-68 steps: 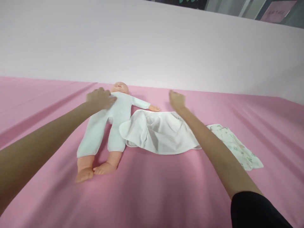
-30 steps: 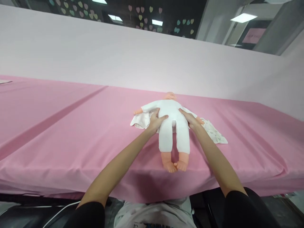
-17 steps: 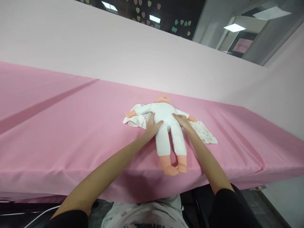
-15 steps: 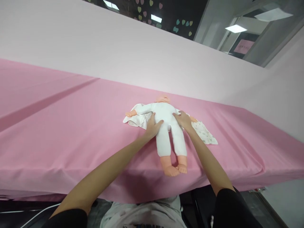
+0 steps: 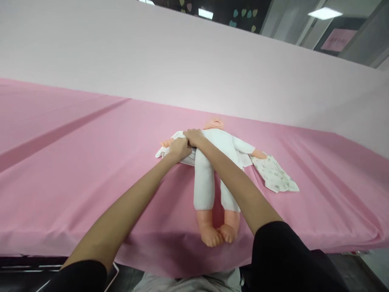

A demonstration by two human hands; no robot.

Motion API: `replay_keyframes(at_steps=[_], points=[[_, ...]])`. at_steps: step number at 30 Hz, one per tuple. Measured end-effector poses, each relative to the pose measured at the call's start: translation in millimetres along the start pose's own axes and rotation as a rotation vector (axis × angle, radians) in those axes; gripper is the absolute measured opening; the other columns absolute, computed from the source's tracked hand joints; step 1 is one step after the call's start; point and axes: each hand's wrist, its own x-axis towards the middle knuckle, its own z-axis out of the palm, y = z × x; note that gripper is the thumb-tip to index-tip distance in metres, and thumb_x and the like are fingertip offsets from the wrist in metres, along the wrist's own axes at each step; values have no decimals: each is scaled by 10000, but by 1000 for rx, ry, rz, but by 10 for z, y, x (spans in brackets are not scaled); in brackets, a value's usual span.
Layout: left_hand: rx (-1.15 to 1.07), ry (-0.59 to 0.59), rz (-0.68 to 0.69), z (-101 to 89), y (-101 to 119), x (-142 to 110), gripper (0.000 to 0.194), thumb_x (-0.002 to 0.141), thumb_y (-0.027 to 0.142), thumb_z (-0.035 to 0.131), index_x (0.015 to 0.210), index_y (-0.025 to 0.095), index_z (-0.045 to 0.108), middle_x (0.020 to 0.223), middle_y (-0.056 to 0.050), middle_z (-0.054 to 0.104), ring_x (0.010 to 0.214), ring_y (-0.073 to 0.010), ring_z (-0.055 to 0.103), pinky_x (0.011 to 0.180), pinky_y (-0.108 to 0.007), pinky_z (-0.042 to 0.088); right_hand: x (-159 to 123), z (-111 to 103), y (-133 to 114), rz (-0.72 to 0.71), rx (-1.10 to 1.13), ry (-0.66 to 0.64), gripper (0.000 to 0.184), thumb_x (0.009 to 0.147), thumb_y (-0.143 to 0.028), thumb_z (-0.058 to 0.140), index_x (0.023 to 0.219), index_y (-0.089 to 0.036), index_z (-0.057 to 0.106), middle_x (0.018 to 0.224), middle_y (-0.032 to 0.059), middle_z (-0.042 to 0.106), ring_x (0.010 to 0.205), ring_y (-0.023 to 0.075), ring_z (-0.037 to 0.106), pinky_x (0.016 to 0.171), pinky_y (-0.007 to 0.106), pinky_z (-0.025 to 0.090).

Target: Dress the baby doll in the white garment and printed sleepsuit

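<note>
A baby doll [image 5: 204,182] in a white bodysuit lies face up, feet towards me. A white baby garment [image 5: 187,160] is spread beneath its torso, showing on both sides. My left hand [image 5: 180,148] is closed at the garment, beside the doll's arm on the left. Just against it, my right hand [image 5: 194,138] reaches across the doll's body, its fingers curled over that same arm near the shoulder. Both hands partly hide the arm; only the doll's small hand [image 5: 166,142] shows past them. What exactly lies inside my fingers is hard to see.
A folded cloth with a small print [image 5: 275,173] lies to the right, touched by the doll's other hand. Pink fabric [image 5: 91,170] covers the table, its front edge close to me. A white partition [image 5: 182,61] stands behind, with a window above.
First the doll lay left of the garment; then both hands held its torso on top of it. Now my right hand has crossed to the doll's left-side arm, and my left hand has closed there.
</note>
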Motion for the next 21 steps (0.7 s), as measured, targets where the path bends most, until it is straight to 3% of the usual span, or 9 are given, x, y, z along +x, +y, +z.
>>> replay_keyframes(at_steps=[4, 9, 14, 17, 21], points=[[77, -26, -38, -79, -31, 55, 225, 746, 274, 509, 848, 144, 661, 841, -155, 661, 820, -323, 627, 680, -377, 470, 31, 73, 134, 50, 203, 225, 316, 733, -154, 585, 1044, -126, 542, 1134, 139, 588, 1031, 260, 564, 851, 358, 449], [146, 25, -177, -67, -185, 193, 365, 788, 379, 502, 982, 99, 634, 991, -228, 626, 976, -386, 576, 785, -434, 440, -35, 42, 301, 196, 543, 451, 388, 714, -246, 608, 1063, -152, 469, 988, 68, 615, 921, 235, 578, 800, 354, 465], [111, -31, -159, 89, -358, 371, 609, 754, 562, 526, 1155, 105, 539, 1266, -264, 485, 1192, -435, 411, 938, -551, 323, -143, -16, 252, 98, 681, 578, 340, 750, -272, 557, 1063, -201, 445, 994, 20, 598, 925, 203, 573, 811, 333, 462], [22, -53, -162, 129, -408, 459, 502, 779, 496, 511, 1088, 105, 564, 1228, -249, 520, 1165, -415, 452, 941, -539, 336, -184, -20, 186, 24, 600, 636, 300, 740, -176, 499, 1035, -191, 450, 1020, 41, 584, 957, 197, 553, 842, 319, 447], [-194, 23, -224, -26, -445, 536, 321, 749, 343, 549, 976, 120, 591, 1024, -171, 636, 958, -307, 594, 799, -382, 457, -233, -32, 133, -46, 549, 658, 448, 715, -141, 501, 1142, -192, 377, 1131, 51, 550, 1011, 197, 535, 859, 302, 439]])
